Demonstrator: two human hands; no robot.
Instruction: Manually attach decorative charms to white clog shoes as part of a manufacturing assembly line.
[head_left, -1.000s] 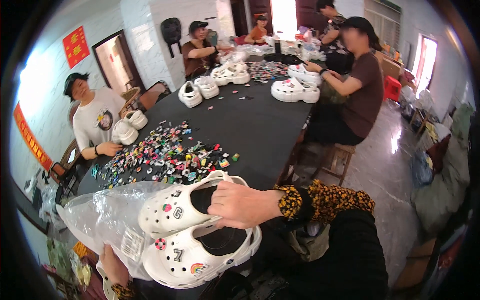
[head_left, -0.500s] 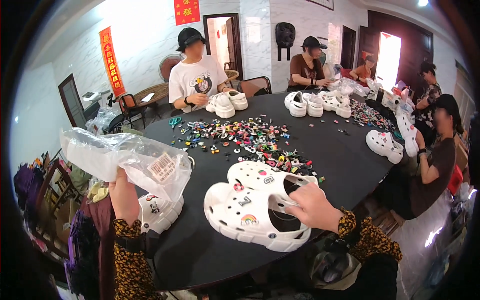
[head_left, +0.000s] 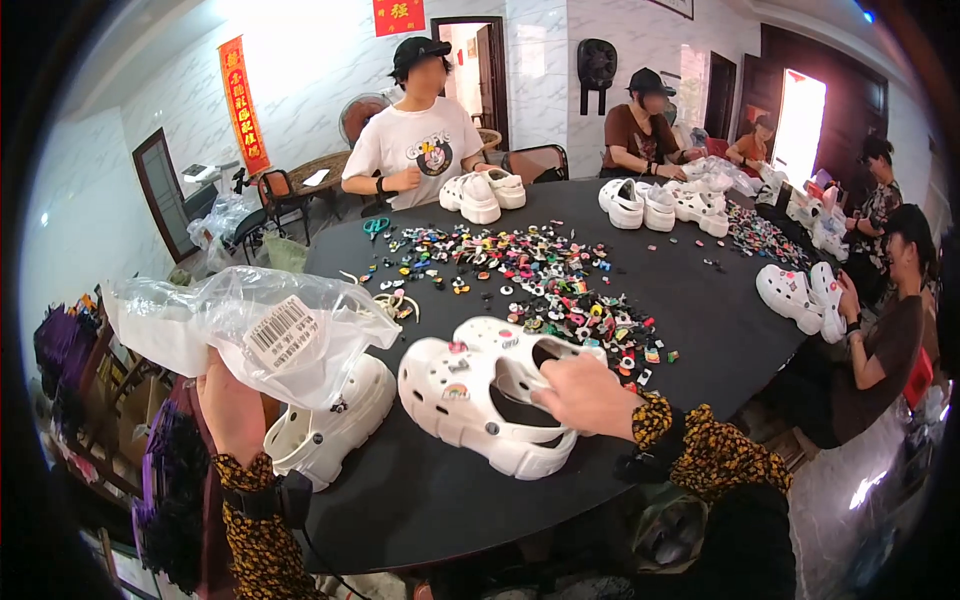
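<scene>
My left hand [head_left: 232,405] is closed around the underside of a clear plastic bag [head_left: 325,345] with a barcode label, raised at the left above the table edge. What lies inside the bag's whitish part is unclear. My right hand [head_left: 592,395] grips a white clog [head_left: 470,400] by its heel opening, its thumb and fingers closed on the rim. This clog carries small charms, one a rainbow. A second white clog [head_left: 510,340] lies close against it on the far side. Partly behind the bag, another white clog [head_left: 345,420] rests on the table next to my left wrist.
Colourful shoe charms [head_left: 540,270] spread across the dark table [head_left: 690,320]. Teal scissors [head_left: 375,228] lie at the far left edge. Co-workers sit or stand around the table with white clogs [head_left: 480,195] before them. Plastic bags [head_left: 720,172] heap at the far end.
My view has turned a little left. My right hand has shifted the clog leftward and tilted it. The bag has moved left, uncovering more of the clog behind it.
</scene>
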